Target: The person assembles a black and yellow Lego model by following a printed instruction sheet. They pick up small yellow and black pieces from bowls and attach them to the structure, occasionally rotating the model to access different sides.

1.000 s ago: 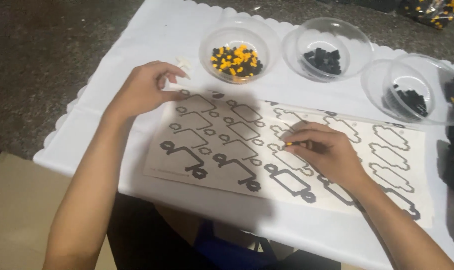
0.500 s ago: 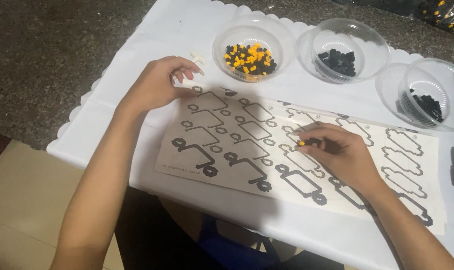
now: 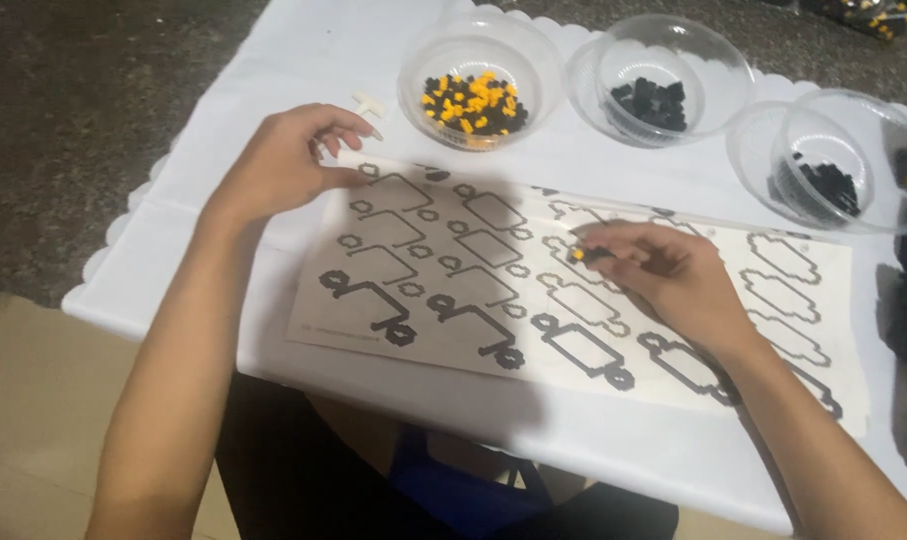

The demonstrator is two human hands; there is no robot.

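Head view — a white table (image 3: 613, 455) with a scalloped edge, and on it a pale pattern sheet (image 3: 573, 290) printed with rows of small outlined shapes, the row along the sheet's near edge darker than the rest.

Right hand (image 3: 663, 280) rests over the middle of the sheet, fingers curled in and pinched shut on a small black-and-yellow piece (image 3: 585, 254), held at the fingertips just above one of the outlines. Knuckles up, wrist trailing toward the table's near right corner.

Left hand (image 3: 283, 165) sits at the sheet's far left corner, thumb pressed flat on the paper's edge, fingers loosely bent and holding nothing — it pins the sheet only. Just beyond its fingertips lies a small white cross-shaped piece (image 3: 368, 102) on the cloth.

Along the table's far edge, three clear plastic bowls: the left bowl (image 3: 478, 75) holds mixed black and yellow bits, the middle bowl (image 3: 663, 60) black bits, the right bowl (image 3: 833, 155) black bits also. More black-and-yellow bits show at the table's right edge, cut off by the frame.

Below the near edge, dark clothing and a blue patch, dim.
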